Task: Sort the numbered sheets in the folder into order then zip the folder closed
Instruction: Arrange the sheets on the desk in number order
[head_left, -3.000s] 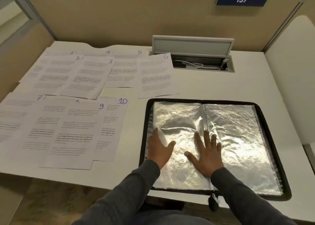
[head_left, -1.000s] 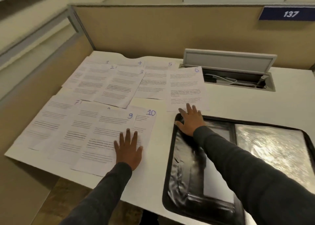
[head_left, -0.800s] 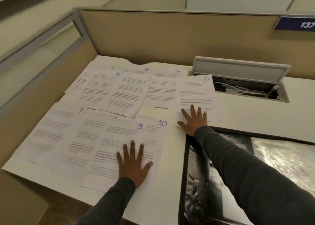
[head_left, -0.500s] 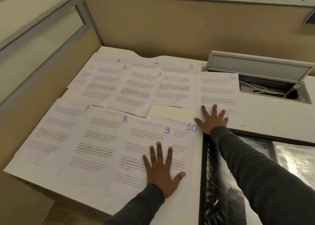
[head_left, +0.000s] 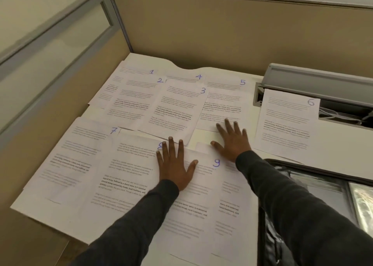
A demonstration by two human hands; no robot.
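White desk (head_left: pixel 343 144), beige partition (head_left: pixel 222 34) behind, open grey cable hatch (head_left: pixel 323 78) with white cables (head_left: pixel 333 115) inside.

The left arm (head_left: pixel 129 225) and right arm (head_left: pixel 292 205) reach forward. The left hand (head_left: pixel 175 166) lies palm down, fingers splayed. The right hand (head_left: pixel 232 142), farther out, seems equally flat.

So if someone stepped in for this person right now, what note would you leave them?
Left hand: open, flat across sheet 8 and sheet 9.
Right hand: open, fingers on sheet 5's lower edge, palm on the sheet beside 9, its number hidden.
Numbered sheets lie spread on the desk: 1 to 6 at the back, 7 onward in front. The folder lies open, right.
Done: sheets laid out in order.
Left: put them back in order, zip the folder.
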